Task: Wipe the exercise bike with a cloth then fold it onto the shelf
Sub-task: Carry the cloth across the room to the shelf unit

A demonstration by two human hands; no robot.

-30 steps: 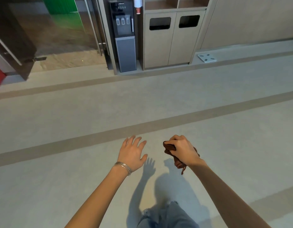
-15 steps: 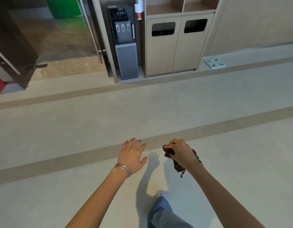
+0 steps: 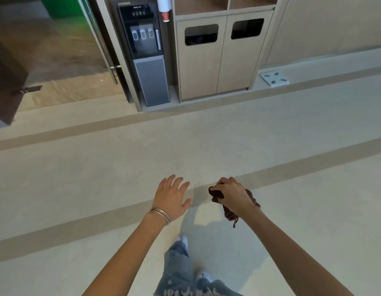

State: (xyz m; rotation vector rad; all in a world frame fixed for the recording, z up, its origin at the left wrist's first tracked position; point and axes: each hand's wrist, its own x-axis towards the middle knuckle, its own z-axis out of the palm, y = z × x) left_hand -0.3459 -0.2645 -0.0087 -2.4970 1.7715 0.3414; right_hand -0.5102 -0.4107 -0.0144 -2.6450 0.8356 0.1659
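Where right hand (image 3: 234, 195) fingers (image 3: 223, 184) curl tight round bunched dark cloth (image 3: 229, 214), most of cloth hidden behind hand; tail hangs down past wrist, long axis near upright. Left hand (image 3: 172, 197) spread flat, holding nothing. Both above floor (image 3: 99, 178); cabinet shelves (image 3: 223, 6) ahead cut by top edge.

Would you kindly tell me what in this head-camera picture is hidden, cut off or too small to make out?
Head view: cloth, mostly hidden inside the gripping right hand; its size and folds cannot be told.
Head view: shelf, cut off by the top edge; contents unseen.
Head view: water dispenser, button labels too small to read.
Head view: bin opening, too dark inside.
Outside the frame altogether: exercise bike.
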